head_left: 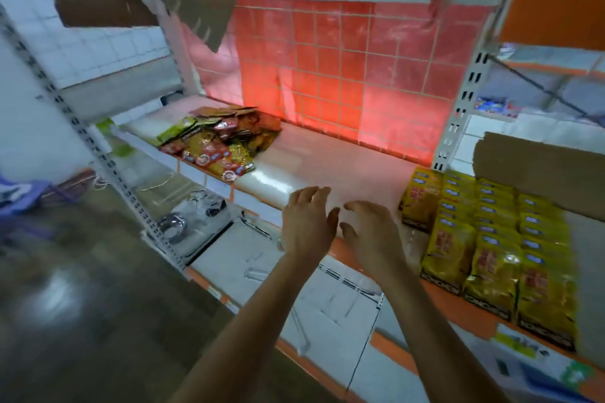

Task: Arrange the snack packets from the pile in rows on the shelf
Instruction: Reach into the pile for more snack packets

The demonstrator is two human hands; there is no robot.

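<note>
A loose pile of snack packets (218, 141), yellow, red and green, lies at the left end of the shelf (327, 170). At the right end, yellow packets (487, 232) stand in neat rows. Between them the shelf surface is bare and pinkish. My left hand (307, 222) and my right hand (370, 232) hover side by side over the shelf's front edge. Both have relaxed, spread fingers and hold nothing. They are just left of the yellow rows and well away from the pile.
An orange tiled back wall (343, 75) closes the shelf. White slotted uprights (458, 108) stand on both sides. A cardboard sheet (540, 167) lies behind the yellow rows. A lower shelf (294, 275) holds small clear items; a metal bowl (172, 226) sits at lower left.
</note>
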